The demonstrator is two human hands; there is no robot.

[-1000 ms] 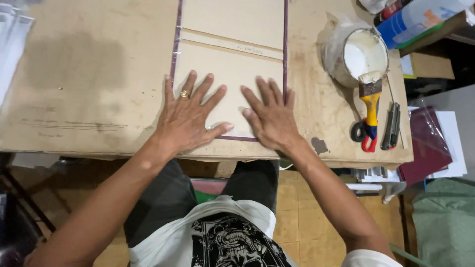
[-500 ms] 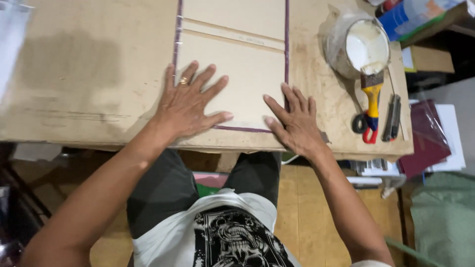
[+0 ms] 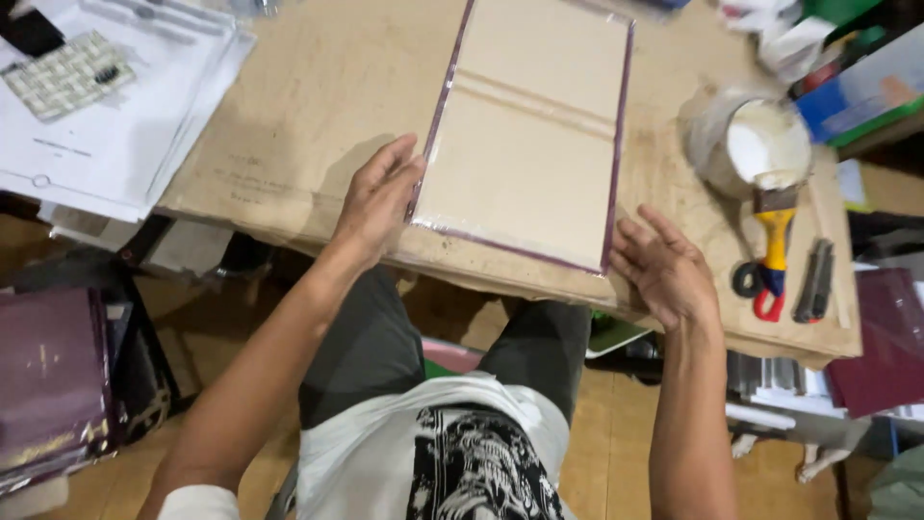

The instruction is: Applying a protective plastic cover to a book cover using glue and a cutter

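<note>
A flat beige board cover (image 3: 525, 144) with a thin maroon border lies on the brown paper-covered table (image 3: 318, 106); a narrow spine strip crosses its middle. My left hand (image 3: 375, 197) rests against the cover's near left edge, fingers extended along it. My right hand (image 3: 664, 265) is at the near right corner, palm turned toward the cover, fingers spread beside the edge. Neither hand grips anything.
A tub of white paste (image 3: 760, 144) with a yellow-handled brush (image 3: 775, 226) stands at the right, next to scissors (image 3: 756, 289) and a dark tool (image 3: 816, 279). White papers (image 3: 115, 116) lie at the far left. Maroon covers (image 3: 48, 376) are stacked on the floor.
Both hands have slid off the top of the cover to its side edges: the left to the left edge, the right to the right corner. The view has shifted left.
</note>
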